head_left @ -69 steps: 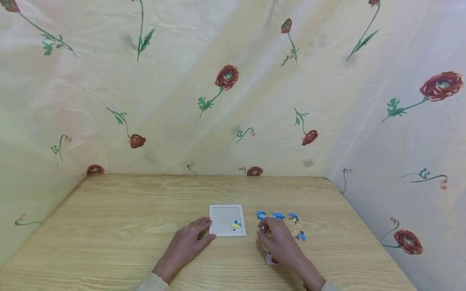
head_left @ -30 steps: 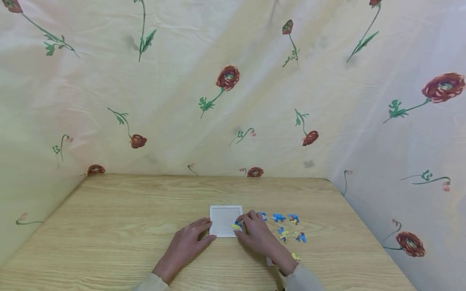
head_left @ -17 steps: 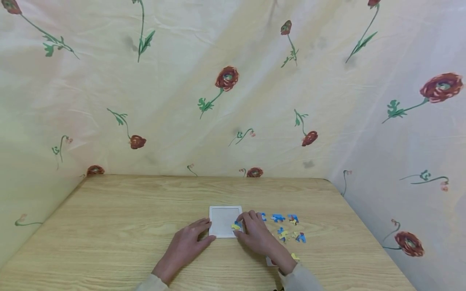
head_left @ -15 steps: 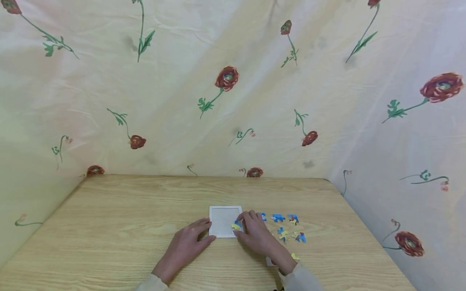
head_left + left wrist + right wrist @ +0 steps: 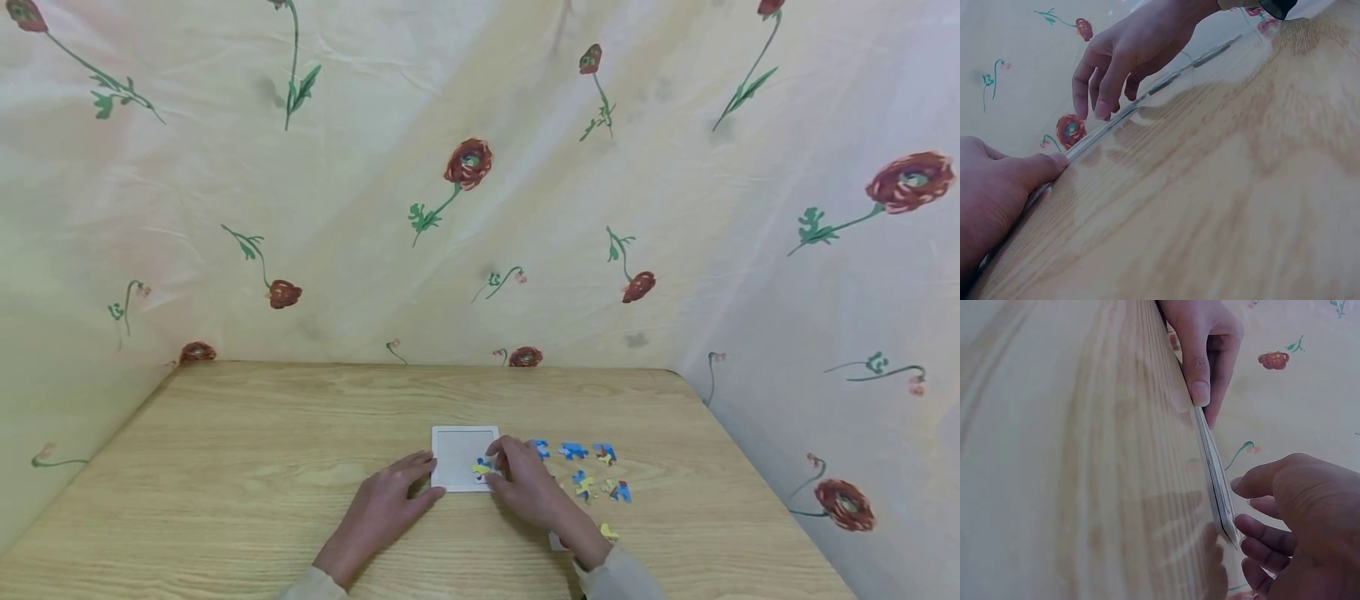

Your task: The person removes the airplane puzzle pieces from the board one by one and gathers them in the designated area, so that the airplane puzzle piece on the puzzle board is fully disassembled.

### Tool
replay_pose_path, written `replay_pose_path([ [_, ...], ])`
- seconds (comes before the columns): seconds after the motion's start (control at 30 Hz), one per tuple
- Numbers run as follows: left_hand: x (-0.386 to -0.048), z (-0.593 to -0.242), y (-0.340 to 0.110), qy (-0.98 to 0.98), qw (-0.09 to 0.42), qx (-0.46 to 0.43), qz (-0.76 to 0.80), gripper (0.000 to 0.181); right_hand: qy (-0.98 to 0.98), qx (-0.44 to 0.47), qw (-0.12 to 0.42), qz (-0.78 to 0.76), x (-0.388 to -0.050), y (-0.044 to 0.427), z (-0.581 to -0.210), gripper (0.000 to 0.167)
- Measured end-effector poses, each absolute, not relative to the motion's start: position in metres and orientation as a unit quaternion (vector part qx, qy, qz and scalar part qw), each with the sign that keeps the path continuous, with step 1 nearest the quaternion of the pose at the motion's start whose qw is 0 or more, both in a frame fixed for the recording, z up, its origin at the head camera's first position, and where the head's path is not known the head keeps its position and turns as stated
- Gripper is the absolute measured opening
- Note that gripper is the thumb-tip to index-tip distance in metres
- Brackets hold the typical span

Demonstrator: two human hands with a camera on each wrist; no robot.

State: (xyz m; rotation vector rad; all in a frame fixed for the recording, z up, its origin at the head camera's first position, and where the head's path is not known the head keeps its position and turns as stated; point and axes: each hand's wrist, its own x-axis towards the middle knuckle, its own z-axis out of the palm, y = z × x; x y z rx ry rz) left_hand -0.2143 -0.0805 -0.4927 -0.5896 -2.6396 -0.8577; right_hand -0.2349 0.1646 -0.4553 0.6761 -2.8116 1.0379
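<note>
A white square puzzle tray [image 5: 454,487] lies on the wooden table, its thin edge showing in the right wrist view. My left hand [image 5: 384,502] holds the tray's left side, thumb at the near corner and fingers along the edge. One yellow, blue and white jigsaw piece [image 5: 481,470] lies in the tray's near right part. Over the tray's right edge is my right hand [image 5: 527,482], thumb and index finger spread beside that piece. In the left wrist view its fingers [image 5: 1110,90] hang loosely bent above the tray, with nothing visible between them.
Several loose jigsaw pieces lie right of the tray, among them a blue one [image 5: 573,450], a yellow and blue one [image 5: 582,484] and a yellow one [image 5: 607,531]. My right forearm partly covers another piece [image 5: 557,542]. Flowered cloth [image 5: 337,167] hangs behind the table [image 5: 300,433].
My right hand has moved left from the loose pieces to the tray. The piece in the tray has shifted slightly left, and the fingers now stand apart from it. My left hand stays put.
</note>
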Motion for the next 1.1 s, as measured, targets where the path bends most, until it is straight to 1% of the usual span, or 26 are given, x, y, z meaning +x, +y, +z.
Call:
replay_pose_path([
  [0.1,-0.2144,-0.4929,-0.0807,-0.92,0.151,-0.205,-0.299,0.047,-0.917,0.227,0.043,0.325,-0.236,0.1643,-0.4558,0.025],
  [0.27,-0.2145,-0.4936,-0.0812,-0.918,0.151,-0.208,-0.302,0.047,-0.918,0.243,0.034,0.313,-0.2374,0.164,-0.4557,0.021],
  [0.67,-0.2145,-0.4946,-0.0817,-0.915,0.159,-0.213,-0.303,0.048,-0.912,0.223,0.022,0.343,-0.2382,0.1613,-0.455,0.022],
  [0.87,-0.2139,-0.4931,-0.0819,-0.918,0.149,-0.208,-0.302,0.048,-0.91,0.236,0.033,0.339,-0.2386,0.1599,-0.4565,0.03],
  [1.0,-0.2132,-0.4917,-0.0818,-0.92,0.143,-0.205,-0.301,0.048,-0.918,0.248,0.039,0.307,-0.2401,0.1584,-0.4569,0.024],
  [1.1,-0.2127,-0.4911,-0.0815,-0.92,0.144,-0.206,-0.301,0.048,-0.923,0.243,0.032,0.296,-0.2414,0.1578,-0.4567,0.021],
])
